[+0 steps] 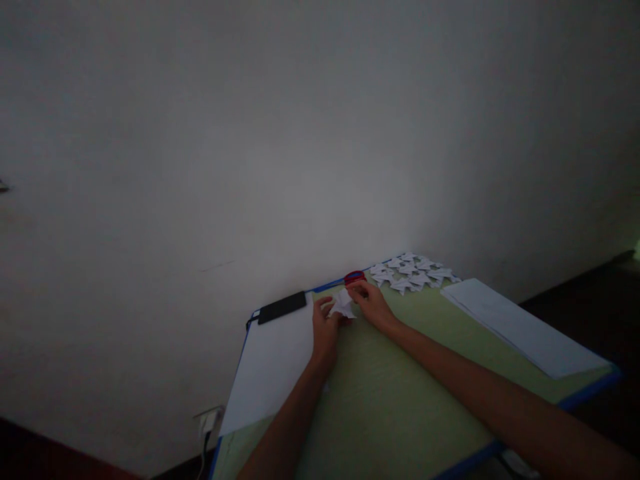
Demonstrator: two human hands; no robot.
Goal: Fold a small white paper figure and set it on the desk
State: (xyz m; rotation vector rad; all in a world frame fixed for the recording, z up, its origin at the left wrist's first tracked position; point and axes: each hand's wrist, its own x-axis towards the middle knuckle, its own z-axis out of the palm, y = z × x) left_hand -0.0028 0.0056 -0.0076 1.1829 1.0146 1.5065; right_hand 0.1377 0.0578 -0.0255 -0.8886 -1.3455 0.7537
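A small white folded paper figure (343,304) is between my hands, over the far part of the table. My left hand (326,330) grips its left and lower side, fingers curled around it. From the right, my right hand (371,303) pinches its upper right edge with thumb and fingertips. The exact shape of the fold is too small and dim to make out. Just behind my right hand lies a red object (355,276), partly hidden. Several similar white folded paper figures (407,275) sit in rows at the far right corner.
The green table (390,393) has a blue edge and stands against a grey wall (300,147). White sheets (273,367) lie at left, with a black flat device (283,307) at their far end. A paper stack (520,327) lies right. A plug (207,421) sits in a wall socket.
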